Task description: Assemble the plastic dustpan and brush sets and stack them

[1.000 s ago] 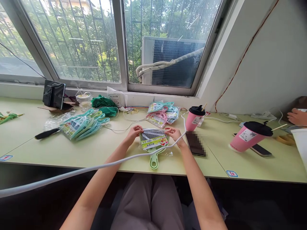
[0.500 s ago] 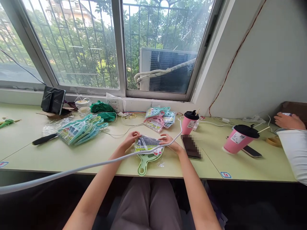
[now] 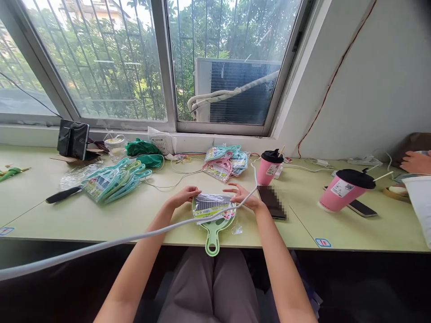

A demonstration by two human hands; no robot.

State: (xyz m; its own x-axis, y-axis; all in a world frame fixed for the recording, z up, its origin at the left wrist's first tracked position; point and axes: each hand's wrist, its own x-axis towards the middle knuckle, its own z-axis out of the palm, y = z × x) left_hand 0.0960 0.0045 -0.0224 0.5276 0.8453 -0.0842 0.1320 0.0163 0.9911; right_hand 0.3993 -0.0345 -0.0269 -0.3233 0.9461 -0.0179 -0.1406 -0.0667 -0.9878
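Observation:
A small light green dustpan and brush set lies on the table in front of me, its handle with a hole pointing at me and reaching past the table edge. Grey bristles and a printed label show through its clear wrapper. My left hand pinches the upper left edge of the set. At the upper right edge is my right hand, its fingers apart and the thumb side close to the wrapper; whether it touches is unclear. A white cable crosses in front of the view and partly covers the set.
More wrapped dustpan sets lie left beside a black-handled knife, others at the back. Right stand two pink cups and phones. A tablet leans at back left. Another person's hand is far right.
The set has turned so its handle points straight at me, and has shifted slightly right. My right hand's fingers have spread from the wrapper. The other person's arm appears farther right.

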